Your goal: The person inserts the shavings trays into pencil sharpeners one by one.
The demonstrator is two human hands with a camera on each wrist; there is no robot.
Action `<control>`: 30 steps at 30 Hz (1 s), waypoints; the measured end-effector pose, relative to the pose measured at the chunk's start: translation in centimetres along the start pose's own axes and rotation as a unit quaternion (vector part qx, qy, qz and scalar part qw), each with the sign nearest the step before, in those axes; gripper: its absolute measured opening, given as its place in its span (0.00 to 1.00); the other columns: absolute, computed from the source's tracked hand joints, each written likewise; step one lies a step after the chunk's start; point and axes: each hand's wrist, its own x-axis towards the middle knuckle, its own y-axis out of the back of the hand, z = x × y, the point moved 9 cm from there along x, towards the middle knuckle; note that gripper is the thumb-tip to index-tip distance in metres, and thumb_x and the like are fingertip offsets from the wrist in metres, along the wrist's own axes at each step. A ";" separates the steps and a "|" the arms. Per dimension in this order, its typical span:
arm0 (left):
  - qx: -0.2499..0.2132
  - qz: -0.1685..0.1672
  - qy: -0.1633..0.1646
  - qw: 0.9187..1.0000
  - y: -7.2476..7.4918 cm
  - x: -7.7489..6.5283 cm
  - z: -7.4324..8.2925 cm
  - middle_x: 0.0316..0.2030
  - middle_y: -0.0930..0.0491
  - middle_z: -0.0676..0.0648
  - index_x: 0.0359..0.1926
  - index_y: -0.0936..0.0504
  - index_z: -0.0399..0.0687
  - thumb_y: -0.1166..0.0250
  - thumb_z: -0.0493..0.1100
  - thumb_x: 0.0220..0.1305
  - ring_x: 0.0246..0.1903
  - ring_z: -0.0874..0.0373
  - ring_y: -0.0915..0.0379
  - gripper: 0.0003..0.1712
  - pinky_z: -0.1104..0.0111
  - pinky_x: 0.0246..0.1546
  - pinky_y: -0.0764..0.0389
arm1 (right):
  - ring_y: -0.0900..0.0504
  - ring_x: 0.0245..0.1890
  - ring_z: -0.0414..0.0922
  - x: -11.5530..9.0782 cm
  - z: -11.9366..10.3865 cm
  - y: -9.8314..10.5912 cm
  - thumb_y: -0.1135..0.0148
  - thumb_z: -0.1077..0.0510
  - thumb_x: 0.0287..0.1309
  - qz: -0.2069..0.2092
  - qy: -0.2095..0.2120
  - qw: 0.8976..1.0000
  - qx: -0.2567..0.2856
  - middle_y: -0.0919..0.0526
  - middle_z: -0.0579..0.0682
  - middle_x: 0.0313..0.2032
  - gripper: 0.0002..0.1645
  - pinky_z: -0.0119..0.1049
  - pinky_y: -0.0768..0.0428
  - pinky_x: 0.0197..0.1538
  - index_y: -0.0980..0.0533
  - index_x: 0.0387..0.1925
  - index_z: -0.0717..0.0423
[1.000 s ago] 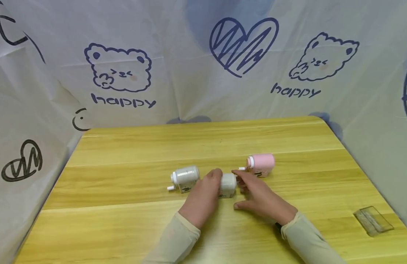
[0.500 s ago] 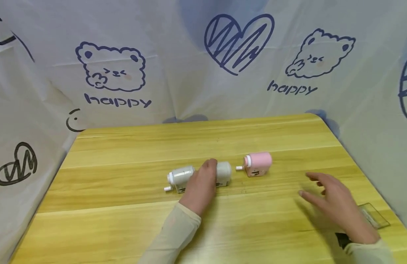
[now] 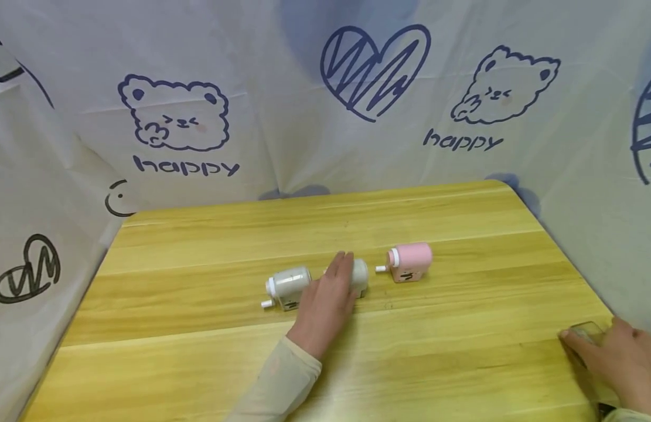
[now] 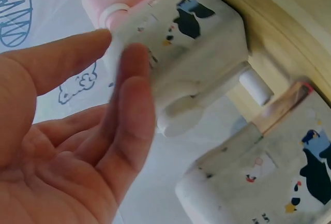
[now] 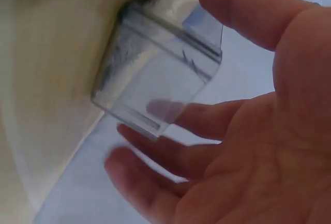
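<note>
My left hand (image 3: 327, 305) lies across a grey-white crank pencil sharpener (image 3: 360, 275), covering much of it. In the left wrist view, the thumb and fingers (image 4: 135, 63) are extended at that sharpener's end, with its white crank below them. A second grey-white pencil sharpener (image 3: 290, 282) stands just to the left; penguin pictures mark both. Over on the right side of the table, my right hand (image 3: 623, 357) spreads thumb and fingers about a clear plastic box (image 5: 150, 74), which looks like a shavings drawer. One fingertip shows through its clear wall.
A pink crank pencil sharpener (image 3: 412, 261) stands right of the grey-white pair, crank toward them. The wood-grain table (image 3: 198, 363) is bounded by a white cloth (image 3: 283, 76) with drawn bears and hearts at the back and sides.
My right hand has left the middle sharpener and moved right to the clear box. The left hand set that sharpener farther back, in line with the left one, and its fingers have straightened.
</note>
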 end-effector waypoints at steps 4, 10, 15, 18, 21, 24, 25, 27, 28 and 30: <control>-0.020 0.017 -0.014 1.000 0.3 -0.2 0.6 0.56 0.25 0.37 0.61 0.32 0.37 0.32 0.42 0.58 0.23 0.48 0.23 0.33 0.64 0.18 0.25 | 0.38 0.53 0.76 0.1 0.0 -0.2 0.47 0.33 0.59 0.002 0.034 0.999 -0.003 0.41 0.83 0.52 0.58 0.64 0.35 0.55 0.52 0.61 0.83; -0.030 0.020 -0.012 0.999 0.2 -0.2 0.9 0.48 0.21 0.42 0.57 0.31 0.39 0.33 0.41 0.58 0.17 0.56 0.30 0.27 0.70 0.13 0.32 | 0.30 0.41 0.70 -0.6 -1.9 0.7 0.38 0.44 0.55 0.046 0.163 0.985 0.043 0.34 0.81 0.46 0.49 0.60 0.30 0.44 0.45 0.56 0.85; -0.041 0.010 -0.017 0.999 -0.3 -0.1 1.3 0.47 0.21 0.44 0.57 0.32 0.40 0.34 0.39 0.57 0.20 0.56 0.30 0.27 0.72 0.12 0.34 | 0.27 0.41 0.67 -1.3 -4.7 0.3 0.37 0.35 0.53 0.009 0.226 0.973 0.046 0.30 0.79 0.48 0.55 0.57 0.28 0.42 0.41 0.56 0.82; -0.044 0.001 -0.020 0.999 -0.5 -0.1 1.6 0.49 0.22 0.43 0.58 0.32 0.40 0.35 0.39 0.58 0.22 0.56 0.28 0.28 0.71 0.14 0.32 | 0.27 0.46 0.69 -2.7 -7.8 0.2 0.41 0.31 0.55 -0.009 0.274 0.960 0.054 0.28 0.76 0.51 0.55 0.58 0.27 0.43 0.38 0.58 0.78; -0.036 0.001 -0.029 0.999 -0.5 0.2 2.0 0.52 0.22 0.42 0.60 0.33 0.38 0.36 0.40 0.58 0.22 0.56 0.28 0.29 0.71 0.15 0.32 | 0.25 0.45 0.64 -4.8 -11.3 0.5 0.38 0.35 0.56 0.004 0.333 0.940 0.075 0.26 0.71 0.52 0.49 0.56 0.26 0.42 0.35 0.58 0.74; -0.021 -0.002 -0.031 0.999 -0.6 0.6 2.5 0.54 0.23 0.41 0.61 0.33 0.37 0.35 0.41 0.59 0.23 0.55 0.25 0.30 0.71 0.17 0.29 | 0.23 0.43 0.59 -6.8 -14.7 0.7 0.33 0.42 0.54 0.031 0.385 0.917 0.097 0.24 0.67 0.50 0.41 0.54 0.25 0.42 0.31 0.57 0.70; -0.017 -0.004 -0.031 0.999 -0.7 0.8 2.6 0.55 0.23 0.41 0.61 0.33 0.37 0.35 0.41 0.58 0.22 0.55 0.25 0.31 0.71 0.17 0.29 | 0.23 0.43 0.58 -7.4 -15.6 0.7 0.32 0.44 0.53 0.039 0.400 0.910 0.103 0.23 0.66 0.50 0.39 0.54 0.24 0.42 0.30 0.56 0.69; -0.014 -0.017 -0.022 1.000 -1.1 1.1 2.9 0.55 0.24 0.41 0.62 0.34 0.37 0.34 0.42 0.58 0.22 0.53 0.24 0.32 0.71 0.17 0.28 | 0.23 0.43 0.56 -8.4 -17.3 0.6 0.30 0.47 0.51 0.050 0.424 0.897 0.112 0.23 0.65 0.50 0.36 0.53 0.24 0.43 0.28 0.56 0.65; -0.017 -0.022 -0.018 0.999 -1.3 1.3 3.0 0.56 0.24 0.41 0.62 0.34 0.37 0.33 0.42 0.58 0.21 0.53 0.24 0.33 0.71 0.17 0.28 | 0.23 0.43 0.56 -8.8 -18.0 0.5 0.29 0.48 0.50 0.054 0.434 0.892 0.115 0.23 0.64 0.50 0.36 0.53 0.24 0.44 0.28 0.56 0.64; -0.026 -0.032 -0.012 0.999 -1.7 1.7 3.4 0.54 0.23 0.42 0.61 0.34 0.37 0.32 0.42 0.57 0.20 0.54 0.25 0.33 0.72 0.17 0.29 | 0.23 0.44 0.56 -9.3 -19.1 0.2 0.28 0.49 0.49 0.051 0.447 0.885 0.119 0.23 0.63 0.50 0.35 0.53 0.24 0.44 0.27 0.56 0.62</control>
